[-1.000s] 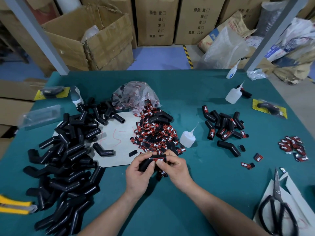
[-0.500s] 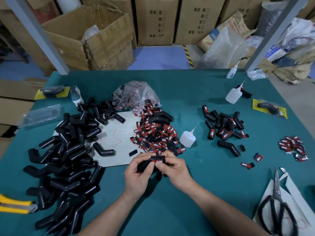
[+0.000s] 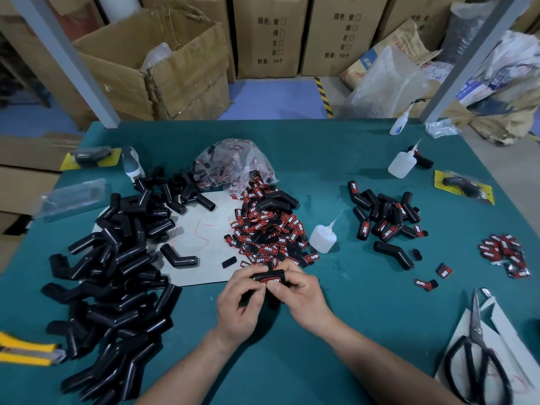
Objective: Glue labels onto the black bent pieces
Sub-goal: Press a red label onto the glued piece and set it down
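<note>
Currently in hand: one black bent piece (image 3: pixel 263 276), held just above the table (image 3: pixel 336 331) in front of me, close to the label heap (image 3: pixel 268 232).
Left hand (image 3: pixel 239 302): fingers curled round one arm of the piece, steadying it so that it cannot turn.
Right hand (image 3: pixel 304 299): pinches the other arm, thumb down on the red label (image 3: pixel 273 280), probably to seat it while the glue takes.
Glue bottles: three. One (image 3: pixel 323 238) stands just beside the heap, within my reach; two more, (image 3: pixel 401 163) and (image 3: pixel 399 128), stand well apart at the far right.
Bare pieces (image 3: pixel 117 273): one big pile on my left, too many to count, kept on the feeding side.
Finished pieces (image 3: pixel 382 217): one smaller pile on my right, about a dozen by my guess, kept apart from the bare stock.
Spare labels (image 3: pixel 502 252): one small cluster at the far right; a few strays lie near the finished pile.
Label bag (image 3: pixel 233 165): one, clear plastic, open behind the heap.
Scissors (image 3: pixel 479 361): one pair, lower right, on white card.
Yellow knife (image 3: pixel 26 350): one, at the left edge.
</note>
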The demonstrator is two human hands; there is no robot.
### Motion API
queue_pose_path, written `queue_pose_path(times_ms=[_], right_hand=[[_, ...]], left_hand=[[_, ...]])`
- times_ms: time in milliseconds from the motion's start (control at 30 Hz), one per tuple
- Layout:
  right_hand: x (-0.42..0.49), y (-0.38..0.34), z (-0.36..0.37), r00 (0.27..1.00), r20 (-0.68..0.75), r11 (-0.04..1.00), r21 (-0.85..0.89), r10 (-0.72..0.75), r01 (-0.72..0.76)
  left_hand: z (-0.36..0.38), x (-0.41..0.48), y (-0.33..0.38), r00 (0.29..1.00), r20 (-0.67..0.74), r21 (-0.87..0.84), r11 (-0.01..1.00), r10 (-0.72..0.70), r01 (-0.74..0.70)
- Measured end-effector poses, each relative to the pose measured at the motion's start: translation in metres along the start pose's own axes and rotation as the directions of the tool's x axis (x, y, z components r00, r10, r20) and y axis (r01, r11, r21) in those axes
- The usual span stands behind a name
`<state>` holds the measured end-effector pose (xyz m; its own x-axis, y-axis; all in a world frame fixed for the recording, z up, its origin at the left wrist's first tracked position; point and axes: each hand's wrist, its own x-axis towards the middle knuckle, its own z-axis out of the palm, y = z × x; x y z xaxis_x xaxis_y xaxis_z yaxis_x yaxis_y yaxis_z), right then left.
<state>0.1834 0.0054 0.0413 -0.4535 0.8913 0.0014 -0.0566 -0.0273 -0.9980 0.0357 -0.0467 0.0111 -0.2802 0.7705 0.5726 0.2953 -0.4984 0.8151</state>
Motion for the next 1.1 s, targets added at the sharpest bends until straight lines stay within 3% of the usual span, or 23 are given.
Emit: queue_pose_path(times_ms=[233, 1100], right_hand=[[-0.0038, -0.0051, 0.0040, 1.000, -0.029, 1.000, 0.028, -0.001, 0.002], [-0.0003, -0.0002, 0.0030, 0.995, -0.097, 0.999, 0.032, 0.030, -0.027]], left_hand=[[-0.0026, 0.0003, -0.0046, 0.996, 0.051, 0.030, 0.996, 0.078, -0.079], [0.0039, 0.0017, -0.0058, 1.000, -0.005, 0.014, 1.000, 0.013, -0.013]])
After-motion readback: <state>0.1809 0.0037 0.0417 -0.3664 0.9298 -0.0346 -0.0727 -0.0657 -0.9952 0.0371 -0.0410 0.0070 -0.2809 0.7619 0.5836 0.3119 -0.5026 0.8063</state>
